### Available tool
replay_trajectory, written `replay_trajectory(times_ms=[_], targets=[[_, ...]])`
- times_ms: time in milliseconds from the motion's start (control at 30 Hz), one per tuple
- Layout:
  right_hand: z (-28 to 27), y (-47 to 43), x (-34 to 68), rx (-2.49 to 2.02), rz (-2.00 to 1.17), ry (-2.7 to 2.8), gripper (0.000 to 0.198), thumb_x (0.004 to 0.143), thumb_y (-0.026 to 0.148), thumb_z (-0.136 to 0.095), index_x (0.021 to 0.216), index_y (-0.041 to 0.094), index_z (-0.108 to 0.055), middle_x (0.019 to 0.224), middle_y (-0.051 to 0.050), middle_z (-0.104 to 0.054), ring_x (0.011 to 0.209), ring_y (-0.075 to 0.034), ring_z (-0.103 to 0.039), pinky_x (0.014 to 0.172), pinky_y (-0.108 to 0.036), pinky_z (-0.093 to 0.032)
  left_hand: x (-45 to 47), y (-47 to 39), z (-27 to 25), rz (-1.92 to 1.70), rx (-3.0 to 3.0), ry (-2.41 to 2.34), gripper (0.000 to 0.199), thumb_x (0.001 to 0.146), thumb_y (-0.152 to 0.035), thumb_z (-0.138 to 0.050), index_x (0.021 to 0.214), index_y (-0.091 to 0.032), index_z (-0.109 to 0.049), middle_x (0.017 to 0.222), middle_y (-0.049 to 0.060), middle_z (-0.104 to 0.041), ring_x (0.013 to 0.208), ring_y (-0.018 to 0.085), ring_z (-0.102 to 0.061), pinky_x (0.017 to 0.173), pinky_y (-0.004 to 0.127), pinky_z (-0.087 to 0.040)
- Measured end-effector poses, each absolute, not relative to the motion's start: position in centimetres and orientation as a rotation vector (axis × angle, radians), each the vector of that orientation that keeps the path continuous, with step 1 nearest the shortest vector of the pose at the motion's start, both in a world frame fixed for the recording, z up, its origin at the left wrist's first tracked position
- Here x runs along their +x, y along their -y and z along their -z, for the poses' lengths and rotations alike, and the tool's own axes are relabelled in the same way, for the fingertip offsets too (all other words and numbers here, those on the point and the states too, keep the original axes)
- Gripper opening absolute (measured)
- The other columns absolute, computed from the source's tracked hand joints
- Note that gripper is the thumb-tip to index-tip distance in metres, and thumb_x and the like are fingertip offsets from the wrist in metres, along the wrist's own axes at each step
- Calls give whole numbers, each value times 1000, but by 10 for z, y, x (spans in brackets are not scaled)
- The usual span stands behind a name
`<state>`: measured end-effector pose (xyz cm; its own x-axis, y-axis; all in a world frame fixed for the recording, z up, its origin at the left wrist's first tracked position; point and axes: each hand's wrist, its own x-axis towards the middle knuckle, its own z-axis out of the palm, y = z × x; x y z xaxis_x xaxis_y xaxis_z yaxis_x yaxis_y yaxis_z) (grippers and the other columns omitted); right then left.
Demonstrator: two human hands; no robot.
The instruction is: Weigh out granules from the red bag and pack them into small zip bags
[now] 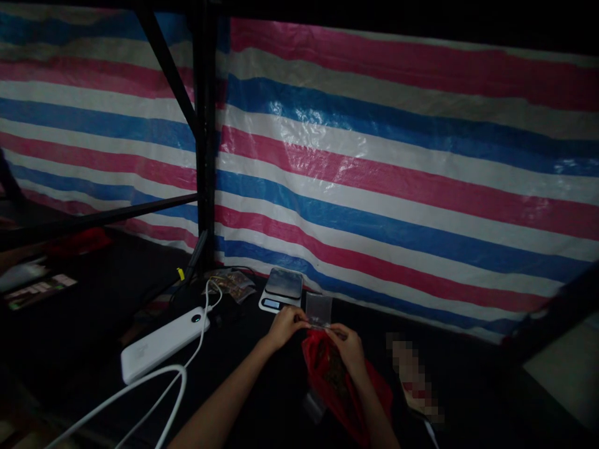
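Observation:
A small clear plastic bag point(319, 308) is stretched between my two hands at its near edge. My left hand point(286, 327) pinches the left corner, and my right hand point(346, 347) pinches the right one. Right below lies an open red bag point(322, 368) with small brownish pieces in it, too dark to name. My right forearm passes over this red bag. Just behind my left hand sits a digital scale point(282, 288) with a grey plate and a lit display. Another small clear bag point(314, 406) lies left of the red bag.
A white power bank point(163, 344) with a white cable point(203, 340) lies to the left. Bags of small golden-brown pieces point(233, 284) rest near the black frame post point(204, 156). A blurred-out object point(414, 377) lies on the right. Striped plastic sheeting point(397, 187) hangs behind.

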<state>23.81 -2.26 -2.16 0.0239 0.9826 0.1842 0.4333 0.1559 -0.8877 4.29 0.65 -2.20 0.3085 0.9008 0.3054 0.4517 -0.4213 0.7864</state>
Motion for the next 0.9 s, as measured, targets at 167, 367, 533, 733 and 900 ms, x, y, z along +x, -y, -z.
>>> replay_trajectory(times_ms=[167, 367, 533, 733, 900], targets=[[22, 24, 245, -1488, -730, 1580, 28, 67, 45, -55, 73, 20, -67, 77, -6, -69, 73, -24, -64, 69, -31, -47, 46, -2, 22, -968, 2032, -1210, 22, 76, -38, -52, 79, -19, -63, 83, 2, -65, 79, 15, -58, 69, 22, -40], [14, 29, 243, -1582, -644, 1597, 30, 70, 47, -52, 76, 22, -67, 77, -6, -69, 73, -23, -63, 67, -30, -46, 49, -1, 23, -1030, 2047, -1213, 20, 80, -33, -46, 83, -19, -60, 85, 2, -63, 82, 15, -57, 72, 22, -39], [11, 32, 240, -1679, -515, 1594, 30, 71, 48, -49, 76, 24, -67, 75, -4, -68, 67, -20, -62, 61, -27, -44, 50, 0, 21, -1039, 2041, -1256, 21, 81, -34, -45, 80, -19, -60, 81, 1, -63, 78, 14, -56, 69, 22, -39], [9, 34, 238, -1811, -434, 1658, 30, 73, 49, -46, 76, 27, -66, 71, 1, -67, 67, -18, -61, 58, -25, -40, 51, 3, 19, -1030, 2041, -1317, 21, 81, -32, -45, 79, -19, -61, 81, 1, -63, 80, 14, -56, 71, 22, -38], [7, 35, 235, -1804, -416, 1680, 28, 74, 48, -45, 75, 27, -64, 70, 1, -66, 67, -18, -61, 57, -24, -39, 50, 3, 19, -1011, 2042, -1354, 20, 80, -32, -46, 77, -20, -62, 82, 0, -64, 80, 14, -56, 71, 22, -38]])
